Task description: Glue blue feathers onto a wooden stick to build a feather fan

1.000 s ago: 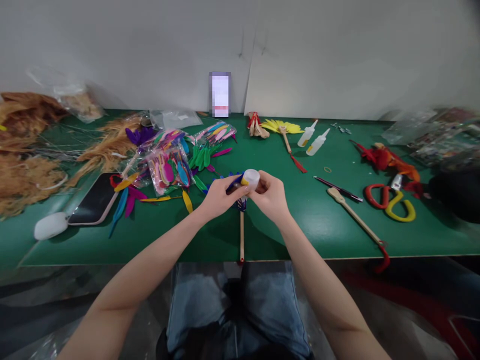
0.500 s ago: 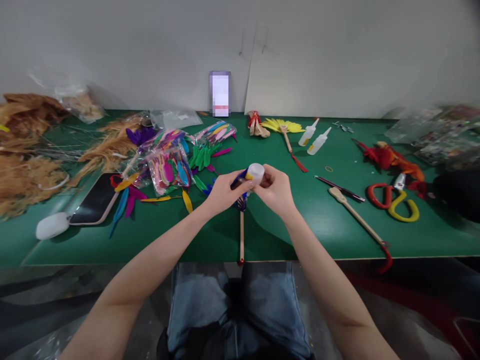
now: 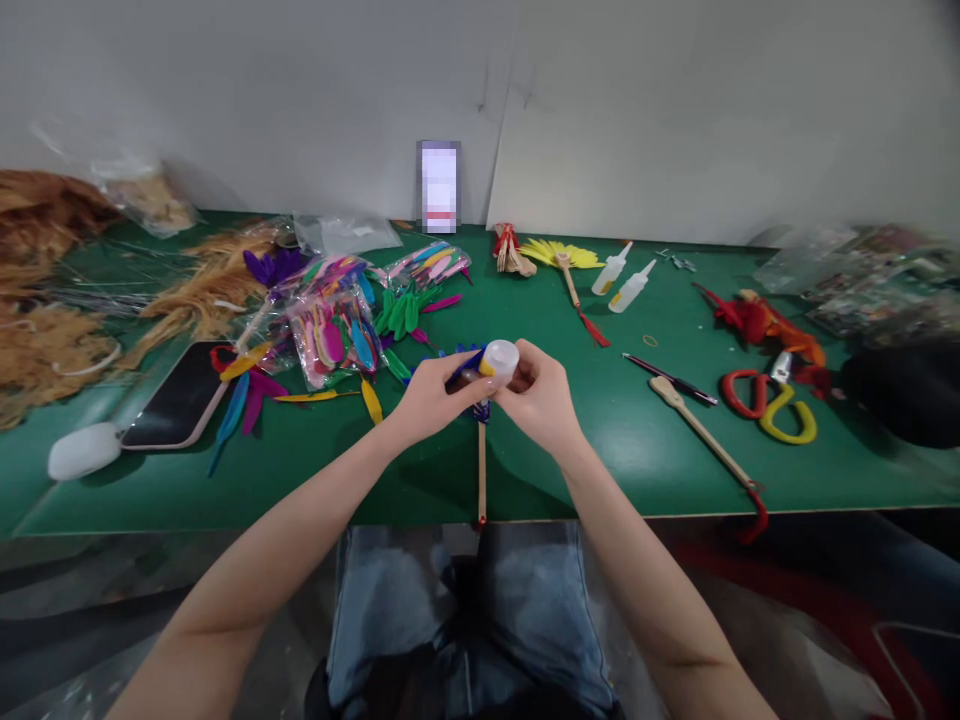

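Observation:
My left hand is closed on a blue feather, its thumb stretched along the lower side of a small white glue bottle with a yellow label. The bottle is tipped so that its round base faces up toward me. Around its right side curl the fingers of my right hand. The nozzle is hidden behind the hands. Below them lies a fan with a wooden handle, its head bearing blue feathers partly covered by my hands.
Left are loose feathers, bagged feathers, a phone and a white case. Farther back lie a yellow feather fan and two glue bottles. To the right are a pen, a wooden handle and scissors.
The view has shifted slightly. Both hands, with the bottle and blue feather, sit a little lower and farther left in view; their grip looks the same.

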### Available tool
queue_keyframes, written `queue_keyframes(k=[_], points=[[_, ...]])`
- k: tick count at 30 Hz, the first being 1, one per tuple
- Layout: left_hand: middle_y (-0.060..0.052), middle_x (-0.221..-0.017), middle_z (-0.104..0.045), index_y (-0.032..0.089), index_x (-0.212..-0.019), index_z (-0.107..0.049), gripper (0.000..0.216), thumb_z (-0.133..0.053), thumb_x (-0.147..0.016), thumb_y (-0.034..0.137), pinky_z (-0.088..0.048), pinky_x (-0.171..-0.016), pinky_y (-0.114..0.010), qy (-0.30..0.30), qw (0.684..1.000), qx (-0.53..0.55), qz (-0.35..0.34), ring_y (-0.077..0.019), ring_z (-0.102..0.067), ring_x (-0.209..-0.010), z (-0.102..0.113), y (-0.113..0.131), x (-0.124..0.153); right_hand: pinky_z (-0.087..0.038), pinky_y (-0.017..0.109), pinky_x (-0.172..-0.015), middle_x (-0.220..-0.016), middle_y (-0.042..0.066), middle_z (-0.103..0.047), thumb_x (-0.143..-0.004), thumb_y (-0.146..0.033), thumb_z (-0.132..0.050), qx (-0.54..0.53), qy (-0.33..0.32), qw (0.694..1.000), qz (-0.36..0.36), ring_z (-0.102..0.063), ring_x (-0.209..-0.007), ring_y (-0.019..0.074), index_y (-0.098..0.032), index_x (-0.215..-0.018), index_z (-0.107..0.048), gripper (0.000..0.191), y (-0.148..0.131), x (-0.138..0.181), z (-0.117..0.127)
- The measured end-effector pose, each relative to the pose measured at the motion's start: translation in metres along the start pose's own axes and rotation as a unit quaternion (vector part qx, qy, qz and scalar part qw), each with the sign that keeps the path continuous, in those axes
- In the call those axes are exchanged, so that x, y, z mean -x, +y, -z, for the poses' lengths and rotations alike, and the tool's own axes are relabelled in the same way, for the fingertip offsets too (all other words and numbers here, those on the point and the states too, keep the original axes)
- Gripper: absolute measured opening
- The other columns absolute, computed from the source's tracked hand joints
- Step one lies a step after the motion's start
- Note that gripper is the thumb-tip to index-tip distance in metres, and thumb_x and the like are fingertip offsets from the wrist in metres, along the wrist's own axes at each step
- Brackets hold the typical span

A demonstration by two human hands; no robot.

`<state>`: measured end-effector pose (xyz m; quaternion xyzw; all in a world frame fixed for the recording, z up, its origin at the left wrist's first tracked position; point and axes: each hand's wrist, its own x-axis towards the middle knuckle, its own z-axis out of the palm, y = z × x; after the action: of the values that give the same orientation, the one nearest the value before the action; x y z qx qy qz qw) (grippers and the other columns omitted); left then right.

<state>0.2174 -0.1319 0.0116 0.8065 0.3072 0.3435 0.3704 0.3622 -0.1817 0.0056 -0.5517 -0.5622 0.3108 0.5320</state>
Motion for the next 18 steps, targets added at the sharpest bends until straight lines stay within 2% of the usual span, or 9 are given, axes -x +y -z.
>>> queue_keyframes(k=[3,7,11,13,15,18], points=[[0.002,-0.057,-0.050,0.014,-0.078,-0.061,0.040,-0.054,-0.082,0.053,-0.031,-0.048,-0.021,0.002,1.000,-0.012,0.011,-0.0098,-0.040,-0.052,0.003,0.001,0.001,-0.026,0.023,-0.046,-0.055,-0.007,-0.038,-0.062,-0.019,-0.064,-0.011,-0.003,1.000,-0.013,-0.034,-0.050,0.0079,-0.023,-0.063,-0.037,0.027,0.001,-0.001,-0.003],[-0.001,-0.065,-0.059,0.012,-0.090,-0.064,0.043,-0.055,-0.080,0.053,-0.034,-0.050,-0.022,-0.016,0.999,-0.026,0.039,-0.0116,-0.046,-0.055,0.004,-0.001,0.001,-0.027,0.023,-0.047,-0.057,-0.007,-0.042,-0.061,-0.017,-0.064,-0.033,-0.009,0.999,-0.017,-0.035,-0.050,0.0074,-0.022,-0.064,-0.037,0.028,0.006,-0.003,-0.005],[-0.003,-0.070,-0.063,0.012,-0.099,-0.063,0.047,-0.053,-0.081,0.054,-0.037,-0.052,-0.023,-0.027,0.999,-0.002,0.045,-0.0135,-0.050,-0.059,0.003,-0.005,0.001,-0.022,0.023,-0.045,-0.053,-0.009,-0.034,-0.062,-0.021,-0.069,-0.025,-0.005,0.999,-0.024,-0.029,-0.047,0.0069,-0.023,-0.062,-0.036,0.033,0.008,-0.004,-0.004],[-0.001,-0.060,-0.056,0.014,-0.098,-0.064,0.046,-0.046,-0.086,0.055,-0.034,-0.048,-0.022,-0.014,0.998,0.043,0.046,-0.0123,-0.046,-0.053,0.001,-0.008,0.001,-0.021,0.023,-0.044,-0.052,-0.009,-0.033,-0.063,-0.026,-0.072,-0.013,0.002,0.999,-0.030,-0.030,-0.047,0.0073,-0.023,-0.064,-0.038,0.034,0.009,-0.004,-0.001],[0.003,-0.052,-0.044,0.015,-0.099,-0.065,0.046,-0.041,-0.090,0.054,-0.028,-0.044,-0.022,0.016,0.993,0.104,0.059,-0.0105,-0.039,-0.047,0.000,-0.012,0.000,-0.024,0.023,-0.044,-0.055,-0.008,-0.039,-0.065,-0.033,-0.073,0.000,0.016,0.999,-0.031,-0.035,-0.049,0.0085,-0.023,-0.067,-0.042,0.034,0.010,-0.005,0.002],[0.006,-0.052,-0.030,0.018,-0.098,-0.065,0.041,-0.043,-0.091,0.052,-0.022,-0.040,-0.023,0.075,0.974,0.189,0.100,-0.0084,-0.028,-0.042,0.001,-0.018,-0.003,-0.028,0.024,-0.046,-0.061,-0.004,-0.047,-0.069,-0.040,-0.072,0.027,0.030,0.999,-0.023,-0.043,-0.055,0.0111,-0.022,-0.075,-0.047,0.031,0.015,-0.005,0.009]])
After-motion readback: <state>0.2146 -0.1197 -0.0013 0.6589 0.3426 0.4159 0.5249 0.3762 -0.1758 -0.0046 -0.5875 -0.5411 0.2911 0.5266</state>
